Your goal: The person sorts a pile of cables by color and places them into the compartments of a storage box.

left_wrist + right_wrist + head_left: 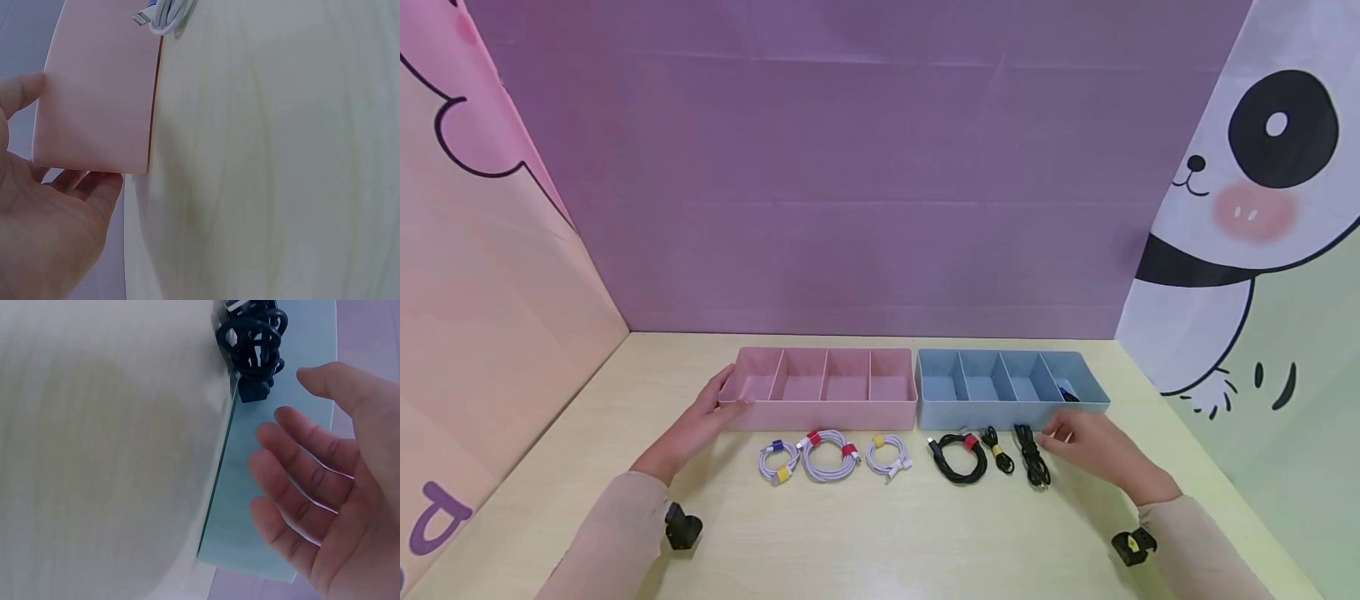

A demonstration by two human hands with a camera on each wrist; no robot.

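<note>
At the left end of a pink divided box (835, 415) my left hand (703, 408) holds the corner. Its thumb lies at the top rim, and its fingers bend along the end wall, as the left wrist view shows. My right hand (1093, 450) hovers with loosely bent fingers in front of a blue divided box (985, 415), holding nothing. Just left of its fingertips lies a bundled black cable (1034, 457). In the right wrist view that black cable (253, 347) overlaps the blue front wall. A dark item (1067, 395) sits in the blue box's rightmost compartment, partly hidden.
Three coiled white cables, one with red straps (829, 475), lie before the pink box. A black cable with a red strap (958, 477) and a small black cable with a yellow strap (1000, 458) lie before the blue box. A purple backdrop (880, 183) rises behind.
</note>
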